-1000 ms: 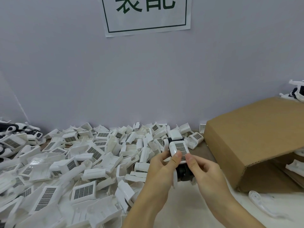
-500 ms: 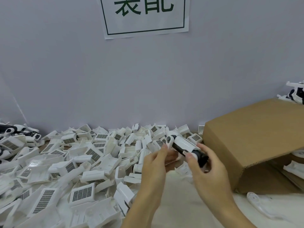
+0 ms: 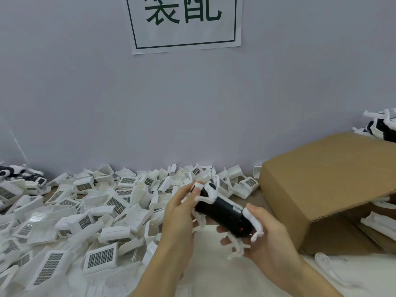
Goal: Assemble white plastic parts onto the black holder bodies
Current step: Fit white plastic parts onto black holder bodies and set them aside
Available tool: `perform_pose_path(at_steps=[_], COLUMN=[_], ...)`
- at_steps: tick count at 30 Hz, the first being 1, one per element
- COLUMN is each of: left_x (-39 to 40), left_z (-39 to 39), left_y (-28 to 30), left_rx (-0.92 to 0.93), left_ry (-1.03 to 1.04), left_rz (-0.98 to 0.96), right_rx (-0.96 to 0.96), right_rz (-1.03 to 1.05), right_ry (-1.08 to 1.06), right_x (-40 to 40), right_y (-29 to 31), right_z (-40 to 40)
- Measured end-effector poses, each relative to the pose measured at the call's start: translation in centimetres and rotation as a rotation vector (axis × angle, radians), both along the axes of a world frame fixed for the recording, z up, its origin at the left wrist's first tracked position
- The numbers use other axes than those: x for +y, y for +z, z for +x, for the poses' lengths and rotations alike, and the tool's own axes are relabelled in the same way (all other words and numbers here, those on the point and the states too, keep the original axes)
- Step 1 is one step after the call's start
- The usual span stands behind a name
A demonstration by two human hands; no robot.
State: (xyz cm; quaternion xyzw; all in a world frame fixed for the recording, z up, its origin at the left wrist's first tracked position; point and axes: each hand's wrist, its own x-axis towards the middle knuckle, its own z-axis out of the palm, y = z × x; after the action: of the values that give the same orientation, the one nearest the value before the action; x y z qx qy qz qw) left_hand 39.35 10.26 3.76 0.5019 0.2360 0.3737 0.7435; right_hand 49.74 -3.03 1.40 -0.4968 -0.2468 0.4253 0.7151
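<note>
A black holder body (image 3: 224,214) with white plastic parts clipped to both ends lies tilted between my hands, above the table. My left hand (image 3: 179,219) grips its upper left end, fingers curled over the white part (image 3: 209,192). My right hand (image 3: 262,239) cups the lower right end from below, thumb on a white bracket (image 3: 254,224). More white prongs (image 3: 236,249) stick out under my right palm. A small red dot shows on the black body.
A big heap of loose white parts with grid panels (image 3: 85,213) covers the table's left and back. A brown cardboard box (image 3: 325,189) lies open on the right, white pieces inside. A white bracket (image 3: 327,266) lies before it. Finished black-and-white units (image 3: 381,127) sit behind.
The piece has been turned over: first its white grid face showed, now the long black body faces up. Both hands have shifted along it and lowered slightly toward me.
</note>
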Motion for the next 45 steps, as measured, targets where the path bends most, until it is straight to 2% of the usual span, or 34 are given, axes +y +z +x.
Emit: perform_pose_path(at_steps=[3,5,10,13,16,19,21,27,31,33,36,41,45], left_x=[1.0,1.1,0.1,0.1,0.1,0.1,-0.1,0.0,-0.2,-0.5,-0.9,-1.5,-2.4], left_z=[-0.6,-1.0,-1.0,-1.1,-1.5,-1.6,-1.5,-1.4,-1.7,-1.7,-1.6,-1.2,-1.3], left_y=[0.1,0.4,1.1,1.6,2.3,2.1,2.1,2.1,2.3,2.4,2.4,2.5,4.1], left_rx=[0.076,0.135,0.275,0.152,-0.021,-0.04,-0.028,0.004,0.031,0.053,0.098,0.164,0.207], left_ry=[0.087,0.127,0.049,0.021,0.049,0.058,0.06,0.071,0.071,0.03,-0.042,-0.055,0.059], left_rz=[0.023,0.081,0.236,0.162,0.097,0.137,0.15,0.154,0.146,0.163,0.197,0.28,0.42], right_rx=[-0.328,-0.529,-0.734,-0.666,-0.396,-0.141,-0.039,0.066,0.208,0.18,0.017,-0.225,-0.496], right_rz=[-0.111,-0.149,-0.266,-0.244,-0.076,0.121,0.213,0.274,0.32,0.301,0.12,-0.013,-0.082], right_ry=[-0.033,0.019,0.108,0.03,-0.181,-0.45,-0.59,-0.897,-0.971,-0.989,-0.961,-1.014,-0.713], right_x=[0.0,-0.2,-0.4,-0.9,-1.8,-3.3,-4.9,-9.0,-10.9,-11.2,-9.7,-4.4,1.4], right_y=[0.0,0.2,0.6,1.5,3.8,7.2,9.7,15.9,17.7,17.9,17.1,11.2,3.5], right_z=[-0.2,-0.4,-0.2,-0.1,0.3,2.4,4.5,11.4,14.9,15.1,13.7,6.9,0.1])
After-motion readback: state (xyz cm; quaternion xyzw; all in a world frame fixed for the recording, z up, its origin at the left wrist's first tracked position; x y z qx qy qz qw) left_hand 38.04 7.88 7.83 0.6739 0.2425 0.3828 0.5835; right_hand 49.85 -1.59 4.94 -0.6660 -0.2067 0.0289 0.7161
